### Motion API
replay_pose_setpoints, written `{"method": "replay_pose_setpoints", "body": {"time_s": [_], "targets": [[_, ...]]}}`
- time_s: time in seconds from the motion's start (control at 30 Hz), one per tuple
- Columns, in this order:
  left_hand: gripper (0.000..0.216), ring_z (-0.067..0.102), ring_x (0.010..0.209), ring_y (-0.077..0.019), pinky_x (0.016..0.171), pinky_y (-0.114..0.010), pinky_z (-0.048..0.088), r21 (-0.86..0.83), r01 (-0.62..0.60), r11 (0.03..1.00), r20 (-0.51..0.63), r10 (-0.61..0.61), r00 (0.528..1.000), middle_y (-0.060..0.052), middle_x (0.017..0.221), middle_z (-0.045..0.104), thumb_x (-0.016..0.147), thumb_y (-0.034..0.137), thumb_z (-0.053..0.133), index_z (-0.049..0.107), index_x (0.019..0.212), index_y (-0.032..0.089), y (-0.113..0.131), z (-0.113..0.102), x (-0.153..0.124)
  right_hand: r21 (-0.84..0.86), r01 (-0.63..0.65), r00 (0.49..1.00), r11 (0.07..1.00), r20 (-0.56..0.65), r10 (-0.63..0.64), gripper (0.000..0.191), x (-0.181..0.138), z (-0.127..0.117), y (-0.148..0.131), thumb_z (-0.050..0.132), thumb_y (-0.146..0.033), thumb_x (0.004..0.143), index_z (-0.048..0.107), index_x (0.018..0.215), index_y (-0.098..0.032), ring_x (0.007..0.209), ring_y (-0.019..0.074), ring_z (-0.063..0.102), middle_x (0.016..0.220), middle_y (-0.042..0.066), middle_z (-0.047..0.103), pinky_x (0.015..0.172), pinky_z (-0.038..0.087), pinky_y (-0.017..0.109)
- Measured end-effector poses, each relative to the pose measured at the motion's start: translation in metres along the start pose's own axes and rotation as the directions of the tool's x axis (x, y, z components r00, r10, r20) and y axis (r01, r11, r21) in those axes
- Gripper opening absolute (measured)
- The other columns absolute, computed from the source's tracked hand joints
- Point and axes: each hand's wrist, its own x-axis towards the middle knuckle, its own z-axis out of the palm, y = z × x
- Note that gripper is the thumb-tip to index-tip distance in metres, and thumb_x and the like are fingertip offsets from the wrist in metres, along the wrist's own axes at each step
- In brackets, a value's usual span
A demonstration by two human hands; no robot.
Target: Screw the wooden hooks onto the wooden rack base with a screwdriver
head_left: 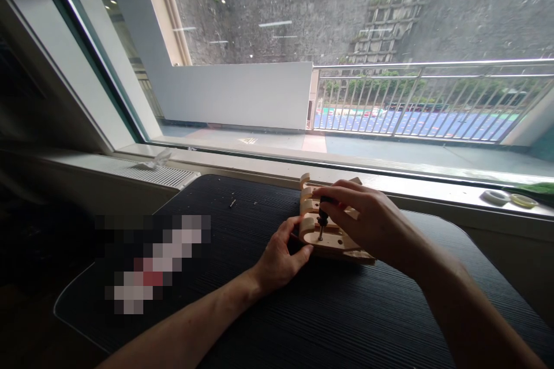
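On the dark table stands a light wooden rack-like piece (331,240) with several curled, hook-shaped ends along its left side. My right hand (363,207) is closed round the black handle of a screwdriver (322,214). The screwdriver points down, its tip at the nearest wooden slat beside a dark round hole. My left hand (283,253) grips the left front corner of the wooden piece, thumb in front and fingers at its side. Part of the piece's right side is hidden behind my right hand.
A black wood-grain table (242,323) carries small bits (232,203) near its far left part and a pixelated patch at left. Behind it run a windowsill and large window. Two tape rolls (496,198) lie on the sill at right; clear plastic (156,160) lies at left.
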Motion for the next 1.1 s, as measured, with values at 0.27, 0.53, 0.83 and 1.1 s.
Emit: {"method": "replay_pose_setpoints", "body": {"time_s": [0.27,0.53,0.83,1.1], "targets": [[0.045,0.058,0.098,-0.0186,0.088,-0.029,0.046,-0.016,0.034,0.999,0.001,-0.034,0.999,-0.006,0.112,0.061,0.076,0.015,0.059,0.047,0.119,0.019,0.003,0.000,-0.001,-0.065,-0.025,0.998,0.998,-0.054,0.022,0.022,0.002,0.001,0.014,0.051,-0.031,0.089,0.062,0.107,-0.025,0.072,0.0117,0.058,0.090,-0.001,0.065,0.064,0.041,0.024],[0.045,0.058,0.096,-0.0177,0.088,-0.028,0.046,-0.017,0.016,1.000,-0.011,-0.016,1.000,-0.005,0.110,0.062,0.076,0.015,0.060,0.048,0.119,0.020,0.002,0.000,0.000,-0.104,-0.035,0.996,0.994,-0.086,0.026,0.021,0.004,0.001,0.009,0.051,-0.030,0.088,0.065,0.102,-0.023,0.070,0.0117,0.055,0.090,0.001,0.062,0.062,0.041,0.025],[0.045,0.058,0.098,-0.0182,0.088,-0.029,0.046,-0.013,0.030,0.999,-0.001,-0.030,1.000,-0.006,0.113,0.061,0.077,0.015,0.059,0.047,0.119,0.020,0.001,0.001,-0.001,-0.089,0.007,0.999,0.996,-0.039,-0.011,0.022,0.000,-0.004,0.011,0.047,-0.027,0.091,0.063,0.105,-0.023,0.073,0.0115,0.057,0.094,0.001,0.063,0.064,0.041,0.024],[0.043,0.058,0.097,-0.0187,0.088,-0.031,0.047,0.001,0.039,0.999,-0.005,-0.039,0.999,-0.007,0.112,0.061,0.077,0.017,0.059,0.048,0.118,0.019,-0.001,0.001,-0.001,-0.099,-0.028,0.998,0.995,-0.061,0.022,0.021,0.002,-0.005,0.016,0.049,-0.029,0.089,0.064,0.101,-0.023,0.070,0.0119,0.055,0.087,0.000,0.062,0.062,0.041,0.025]]}}
